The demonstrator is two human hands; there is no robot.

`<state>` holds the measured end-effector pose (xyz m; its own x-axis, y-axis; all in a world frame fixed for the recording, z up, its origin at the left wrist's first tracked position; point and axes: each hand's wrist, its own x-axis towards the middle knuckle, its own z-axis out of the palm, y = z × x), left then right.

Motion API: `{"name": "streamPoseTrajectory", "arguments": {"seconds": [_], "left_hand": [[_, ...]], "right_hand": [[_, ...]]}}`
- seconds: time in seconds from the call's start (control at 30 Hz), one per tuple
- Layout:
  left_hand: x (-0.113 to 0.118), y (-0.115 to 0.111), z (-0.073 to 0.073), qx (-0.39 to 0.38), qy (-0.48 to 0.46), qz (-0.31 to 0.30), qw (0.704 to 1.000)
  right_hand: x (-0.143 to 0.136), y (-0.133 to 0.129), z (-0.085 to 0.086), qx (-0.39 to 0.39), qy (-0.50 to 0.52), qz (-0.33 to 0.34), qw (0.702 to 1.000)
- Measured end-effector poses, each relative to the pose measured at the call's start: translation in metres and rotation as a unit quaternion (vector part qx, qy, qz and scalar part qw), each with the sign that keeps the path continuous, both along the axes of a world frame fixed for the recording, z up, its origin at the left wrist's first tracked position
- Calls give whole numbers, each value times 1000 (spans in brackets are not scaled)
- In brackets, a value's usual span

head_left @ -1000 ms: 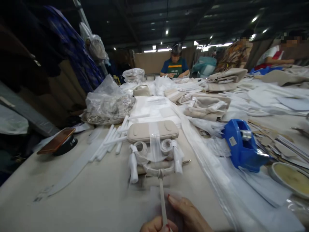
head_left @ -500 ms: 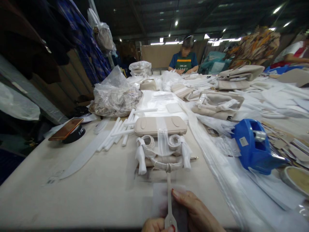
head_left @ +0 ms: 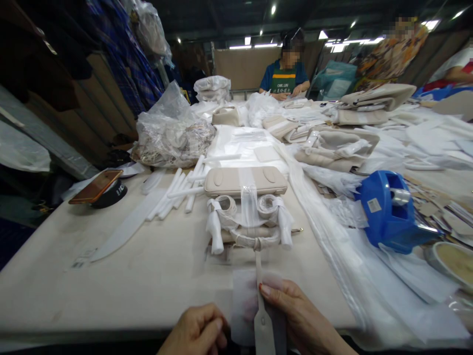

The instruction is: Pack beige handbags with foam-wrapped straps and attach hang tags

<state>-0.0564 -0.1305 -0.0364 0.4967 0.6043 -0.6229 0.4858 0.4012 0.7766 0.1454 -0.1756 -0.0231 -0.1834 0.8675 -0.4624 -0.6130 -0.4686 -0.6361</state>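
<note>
A beige handbag (head_left: 246, 181) lies on the cloth-covered table, with clear tape round its middle and its handles wrapped in white. From its near side a beige strap with a wide tag end (head_left: 263, 323) runs toward me. My right hand (head_left: 301, 313) pinches the strap and a translucent white sheet (head_left: 242, 305) lying beneath it, thumb on top. My left hand (head_left: 199, 329) is just left of the sheet, fingers curled together; whether anything is between them is hidden.
A blue tape dispenser (head_left: 388, 212) stands at the right, near a round bowl (head_left: 453, 261). White rolled tubes (head_left: 173, 195) lie left of the bag, a phone (head_left: 96, 187) farther left. A person (head_left: 284, 74) works across the table.
My left hand has let go of the tag end and moved left. My right hand keeps its hold on the strap. The view has shifted slightly.
</note>
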Motion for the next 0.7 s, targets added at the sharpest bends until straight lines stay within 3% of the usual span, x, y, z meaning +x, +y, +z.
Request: {"name": "streamPoseTrajectory", "arguments": {"seconds": [0.07, 0.13, 0.27, 0.37, 0.53, 0.7], "left_hand": [[6, 9, 5, 34, -12, 67, 997], [20, 11, 10, 20, -65, 108, 992], [53, 0, 17, -139, -208, 136, 959], [59, -11, 12, -185, -288, 159, 926], [53, -20, -2, -160, -283, 148, 934], [59, -25, -4, -85, -284, 114, 948]], "right_hand": [[-1, 1, 2, 18, 12, 4, 1000], [-3, 1, 3, 28, 27, 0, 999], [-5, 0, 2, 41, 44, -10, 998], [-4, -2, 0, 47, 60, -21, 997], [-3, -2, -8, 45, 57, -28, 997], [-5, -3, -10, -7, 27, -37, 999]]}}
